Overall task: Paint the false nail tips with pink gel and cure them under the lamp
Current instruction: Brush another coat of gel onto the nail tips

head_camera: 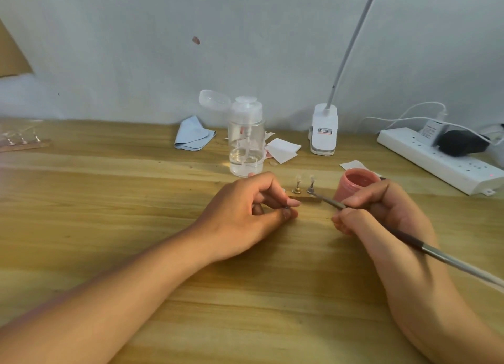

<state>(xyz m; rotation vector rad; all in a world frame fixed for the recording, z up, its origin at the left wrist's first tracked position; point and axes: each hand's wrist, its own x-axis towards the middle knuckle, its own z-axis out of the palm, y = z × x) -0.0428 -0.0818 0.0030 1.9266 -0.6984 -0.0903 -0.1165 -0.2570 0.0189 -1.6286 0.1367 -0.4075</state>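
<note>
Head view: left hand is down on the table, fingers curled in, thumb and forefinger pinching something small and dark at their tips, too small to make out. Just past those fingertips sits the holder strip, two little stands upright on it, each topped with a clear nail tip. Right hand is clenched round the brush, pen-style, the handle running back over the wrist. The thin end pokes out ahead of the fingers and meets the foot of the stand nearer that hand. The open pink gel jar stands right behind the right fingers, partly hidden by them. Farther out beyond both hands: a clear pump bottle, white paper squares, a blue cloth, the lamp's white clip, and off beyond the right fingers, a power strip
</note>
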